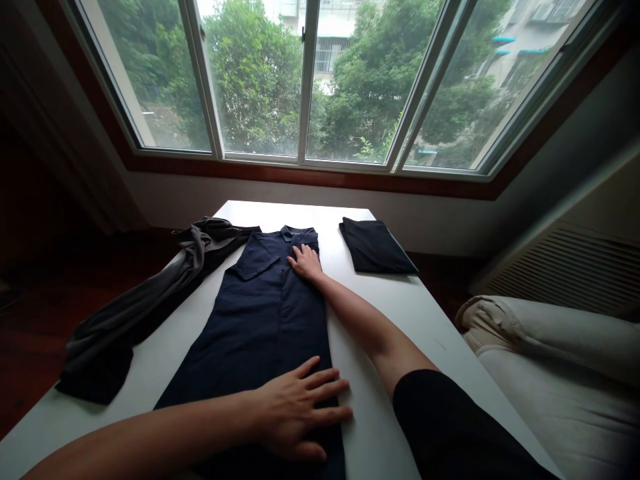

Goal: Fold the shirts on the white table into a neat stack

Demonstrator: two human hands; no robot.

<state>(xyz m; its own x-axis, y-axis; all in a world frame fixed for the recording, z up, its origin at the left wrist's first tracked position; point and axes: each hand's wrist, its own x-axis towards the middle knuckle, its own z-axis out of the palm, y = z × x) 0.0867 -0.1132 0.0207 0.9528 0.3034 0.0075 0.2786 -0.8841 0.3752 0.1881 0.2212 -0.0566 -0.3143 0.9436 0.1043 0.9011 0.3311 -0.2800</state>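
Observation:
A dark navy collared shirt (255, 327) lies lengthwise on the white table (370, 413), its collar toward the window and a short sleeve folded over its left part. My left hand (300, 413) rests near the bottom of the shirt, fingers spread, with the fingertips over its right edge. Farther up, my right hand (305, 262) lies on the shirt just below the collar at the right, fingers apart. Neither hand holds anything.
A folded black garment (377, 247) lies at the table's back right. Crumpled grey and black clothing (150, 307) hangs along the left edge. Right of the table is a pale cushioned seat (550, 373). A window (305, 80) stands beyond.

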